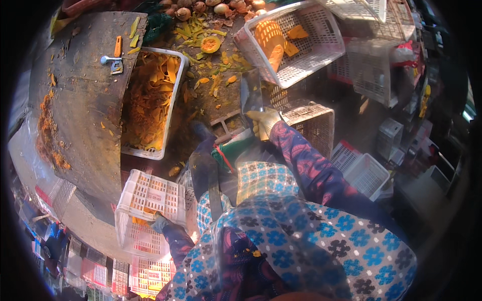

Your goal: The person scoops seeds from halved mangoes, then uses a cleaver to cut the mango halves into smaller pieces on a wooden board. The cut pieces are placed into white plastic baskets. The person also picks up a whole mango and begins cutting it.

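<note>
My right hand (263, 122), in a pale, stained glove, grips a broad-bladed cleaver (251, 92) by its handle. The blade points away from me, over the littered ground. My left hand (160, 222), in a dark glove, is low on the left at a white plastic lattice crate (156, 195). Orange pieces (141, 218), apparently pumpkin, show beside that hand in the crate. The left fingers are small and partly hidden, so their grip is unclear. A cut pumpkin half (210, 44) lies ahead among peelings (188, 32).
A peeler (117, 56) lies on the worn board (83, 94). Beside it, a white-rimmed bin (175, 94) holds orange peelings and pulp. A tilted crate (312, 64) contains peeled pumpkin (270, 37). Onions (184, 13) lie at the back; another crate (307, 116) stands by my right forearm.
</note>
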Tool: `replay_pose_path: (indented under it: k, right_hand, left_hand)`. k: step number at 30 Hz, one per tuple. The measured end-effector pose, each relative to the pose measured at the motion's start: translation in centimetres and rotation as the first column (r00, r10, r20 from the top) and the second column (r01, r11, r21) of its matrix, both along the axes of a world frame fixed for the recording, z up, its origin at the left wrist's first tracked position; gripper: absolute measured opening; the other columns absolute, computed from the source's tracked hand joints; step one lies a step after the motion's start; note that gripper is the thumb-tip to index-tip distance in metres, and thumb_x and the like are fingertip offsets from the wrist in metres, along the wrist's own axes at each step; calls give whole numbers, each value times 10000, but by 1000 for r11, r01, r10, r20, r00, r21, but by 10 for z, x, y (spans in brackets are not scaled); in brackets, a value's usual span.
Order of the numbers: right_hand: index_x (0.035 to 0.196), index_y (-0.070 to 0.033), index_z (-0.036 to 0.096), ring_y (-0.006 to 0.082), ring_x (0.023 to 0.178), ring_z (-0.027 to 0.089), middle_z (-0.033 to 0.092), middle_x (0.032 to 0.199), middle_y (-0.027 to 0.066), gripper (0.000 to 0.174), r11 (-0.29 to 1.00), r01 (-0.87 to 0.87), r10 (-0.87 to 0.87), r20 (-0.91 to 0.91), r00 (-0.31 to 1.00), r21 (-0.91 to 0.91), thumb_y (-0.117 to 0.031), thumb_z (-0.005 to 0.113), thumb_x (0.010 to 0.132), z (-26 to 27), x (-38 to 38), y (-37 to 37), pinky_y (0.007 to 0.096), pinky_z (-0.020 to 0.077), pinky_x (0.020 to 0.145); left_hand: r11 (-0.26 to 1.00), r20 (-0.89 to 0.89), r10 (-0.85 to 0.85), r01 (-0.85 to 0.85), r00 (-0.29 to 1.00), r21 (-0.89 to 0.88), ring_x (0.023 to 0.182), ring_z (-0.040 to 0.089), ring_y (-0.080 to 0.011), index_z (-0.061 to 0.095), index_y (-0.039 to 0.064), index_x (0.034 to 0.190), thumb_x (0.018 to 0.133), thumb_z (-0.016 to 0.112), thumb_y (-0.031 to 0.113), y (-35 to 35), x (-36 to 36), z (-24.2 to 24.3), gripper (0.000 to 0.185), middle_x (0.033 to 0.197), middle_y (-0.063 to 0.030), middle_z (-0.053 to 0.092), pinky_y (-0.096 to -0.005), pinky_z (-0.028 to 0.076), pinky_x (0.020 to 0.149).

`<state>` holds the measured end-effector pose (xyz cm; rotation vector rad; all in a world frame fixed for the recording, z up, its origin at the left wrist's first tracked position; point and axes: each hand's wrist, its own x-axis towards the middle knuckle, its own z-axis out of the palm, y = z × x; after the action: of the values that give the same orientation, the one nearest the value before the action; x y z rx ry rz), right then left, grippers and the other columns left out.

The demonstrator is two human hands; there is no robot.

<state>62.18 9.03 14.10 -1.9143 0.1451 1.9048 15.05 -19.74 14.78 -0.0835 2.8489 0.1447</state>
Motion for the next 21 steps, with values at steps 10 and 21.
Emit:
replay_pose_path:
  k: [10, 21]
  right_hand:
    - [761, -68, 545, 156, 425, 496, 529, 587, 53, 133, 928, 366, -371, -79, 925, -73, -80, 670, 806, -25, 118, 26, 316, 399, 368]
    - [729, -106, 512, 180, 385, 493, 506, 556, 39, 193, 862, 497, -491, 75, 868, -104, -131, 696, 780, -46, 151, 51, 350, 399, 344]
  left_hand:
    - [789, 383, -424, 127, 821, 601, 971, 576, -168, 567, -13, 1188, 866, 619, 16, 246, 203, -8, 327, 1090, -74, 615, -275, 474, 857]
    - [672, 671, -725, 368, 152, 643, 830, 595, -130, 657, -8, 1011, 839, 616, 54, 366, 411, -45, 187, 954, -70, 651, -255, 485, 734]
